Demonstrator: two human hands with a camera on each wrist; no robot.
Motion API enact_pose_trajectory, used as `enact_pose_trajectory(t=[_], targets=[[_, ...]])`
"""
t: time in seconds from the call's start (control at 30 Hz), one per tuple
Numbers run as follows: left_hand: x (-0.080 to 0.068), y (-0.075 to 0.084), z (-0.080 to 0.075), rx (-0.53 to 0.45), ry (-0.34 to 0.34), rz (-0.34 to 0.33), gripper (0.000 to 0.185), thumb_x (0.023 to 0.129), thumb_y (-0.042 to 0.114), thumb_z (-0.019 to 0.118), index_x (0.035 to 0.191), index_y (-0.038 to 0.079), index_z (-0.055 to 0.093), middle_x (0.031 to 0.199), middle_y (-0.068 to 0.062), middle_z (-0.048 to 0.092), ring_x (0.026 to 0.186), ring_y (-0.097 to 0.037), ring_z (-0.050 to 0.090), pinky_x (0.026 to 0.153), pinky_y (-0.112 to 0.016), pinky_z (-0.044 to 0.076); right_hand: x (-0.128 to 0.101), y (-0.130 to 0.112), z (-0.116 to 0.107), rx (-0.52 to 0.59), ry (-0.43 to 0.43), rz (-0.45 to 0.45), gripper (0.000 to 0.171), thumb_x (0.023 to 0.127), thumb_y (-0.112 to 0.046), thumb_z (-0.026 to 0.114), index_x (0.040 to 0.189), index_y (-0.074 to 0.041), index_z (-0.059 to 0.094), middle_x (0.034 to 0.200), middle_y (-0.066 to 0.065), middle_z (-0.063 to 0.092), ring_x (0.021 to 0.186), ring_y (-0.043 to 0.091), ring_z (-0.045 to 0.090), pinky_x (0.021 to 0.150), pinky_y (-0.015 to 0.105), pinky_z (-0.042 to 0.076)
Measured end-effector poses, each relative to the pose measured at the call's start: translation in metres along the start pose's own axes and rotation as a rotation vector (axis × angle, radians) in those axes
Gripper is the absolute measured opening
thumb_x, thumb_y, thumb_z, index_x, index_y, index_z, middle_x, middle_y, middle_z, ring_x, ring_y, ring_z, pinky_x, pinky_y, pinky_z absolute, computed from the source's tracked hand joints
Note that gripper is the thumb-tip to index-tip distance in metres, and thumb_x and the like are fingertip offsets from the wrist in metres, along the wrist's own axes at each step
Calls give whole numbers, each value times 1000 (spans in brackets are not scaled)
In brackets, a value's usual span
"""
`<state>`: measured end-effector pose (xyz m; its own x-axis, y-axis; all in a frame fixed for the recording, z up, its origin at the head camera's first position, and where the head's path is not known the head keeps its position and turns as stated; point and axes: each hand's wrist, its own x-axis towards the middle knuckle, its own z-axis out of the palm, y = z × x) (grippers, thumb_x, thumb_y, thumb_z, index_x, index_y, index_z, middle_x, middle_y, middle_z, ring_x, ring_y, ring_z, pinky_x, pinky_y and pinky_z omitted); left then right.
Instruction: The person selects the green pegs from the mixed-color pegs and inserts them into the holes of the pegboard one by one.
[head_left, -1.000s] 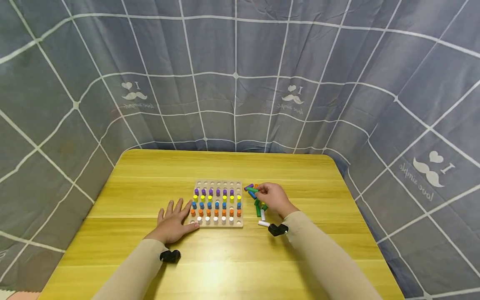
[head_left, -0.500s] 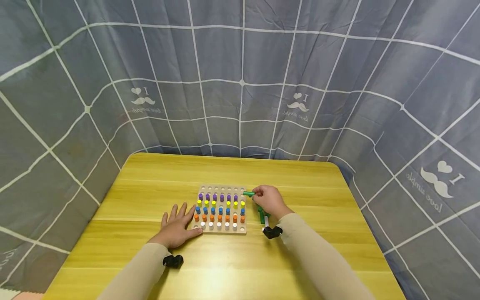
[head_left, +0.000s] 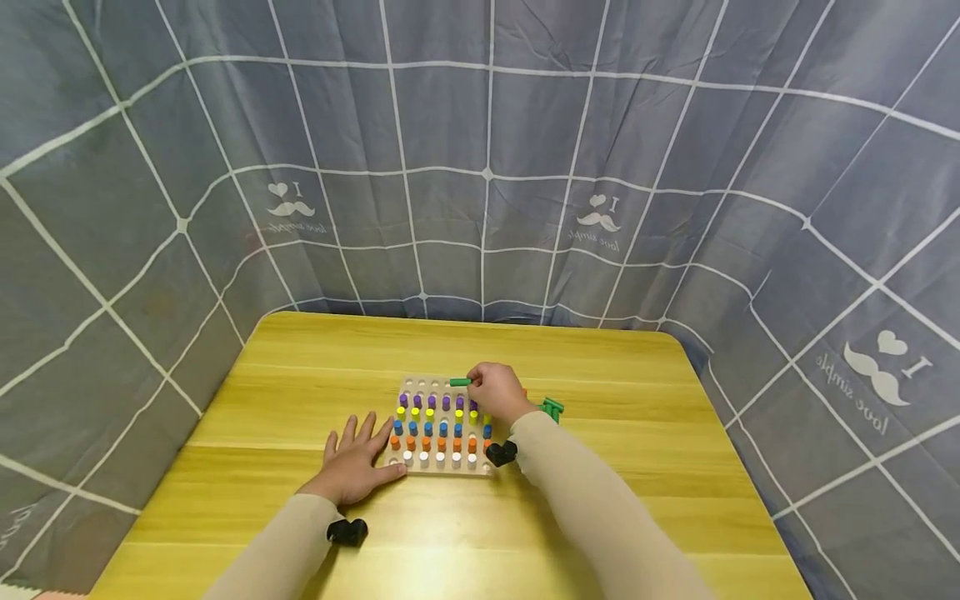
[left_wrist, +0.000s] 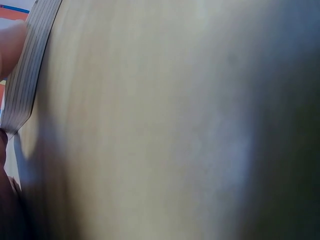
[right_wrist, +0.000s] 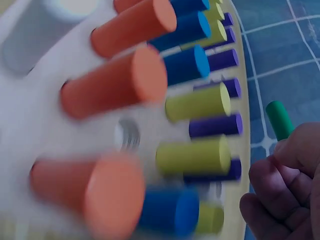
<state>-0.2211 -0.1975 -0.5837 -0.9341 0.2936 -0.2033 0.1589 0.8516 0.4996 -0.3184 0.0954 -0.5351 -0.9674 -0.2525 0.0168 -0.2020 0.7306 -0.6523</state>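
Observation:
A wooden pegboard [head_left: 442, 470] lies on the table with rows of white, orange, blue, yellow and purple pegs standing in its holes. My right hand [head_left: 498, 392] pinches a green peg [head_left: 460, 382] by one end, over the board's far rows of holes. The right wrist view shows this green peg [right_wrist: 280, 120] jutting from between thumb and fingers, beyond the purple pegs [right_wrist: 215, 125]. My left hand [head_left: 356, 463] rests with spread fingers at the board's left edge, the thumb at its near left corner. In the left wrist view, fingertips sit against the board's layered edge [left_wrist: 27, 70].
Several loose green pegs [head_left: 552, 409] lie on the table right of the board, partly behind the right forearm. Some holes among the standing pegs are bare. A grey checked curtain [head_left: 480, 167] hangs round the table's back and sides.
My right hand has picked up the green peg from the loose pegs and carried it left to over the board's far part. The left hand has stayed at the board's edge.

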Motion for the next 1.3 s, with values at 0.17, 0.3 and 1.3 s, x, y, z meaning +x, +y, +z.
enact_pose_trajectory(t=[0.17,0.3,1.3], targets=[[-2,2,-1,-4,6,-4,97,95,73,60,170,23,23,176,-24,9,160,-54,-5,121,-77,-9,13,-17,14,-9,-20,-4,18,100,-10,67,114,-5,77,90,1,72,74,12,61,76,32,57],[-2,1,-1,0,10,-17,97,94,74,59,170,23,24,176,-23,9,161,-54,-5,122,-76,-9,21,-23,22,-13,-19,-11,16,99,-10,68,112,-6,77,88,1,72,72,11,61,78,31,59],[-6,3,0,10,-4,-34,96,92,76,61,169,30,27,177,-20,9,162,-52,-5,122,-76,-8,50,-47,40,-207,-82,-54,15,100,-11,70,111,-9,80,105,4,79,79,10,66,76,28,60]])
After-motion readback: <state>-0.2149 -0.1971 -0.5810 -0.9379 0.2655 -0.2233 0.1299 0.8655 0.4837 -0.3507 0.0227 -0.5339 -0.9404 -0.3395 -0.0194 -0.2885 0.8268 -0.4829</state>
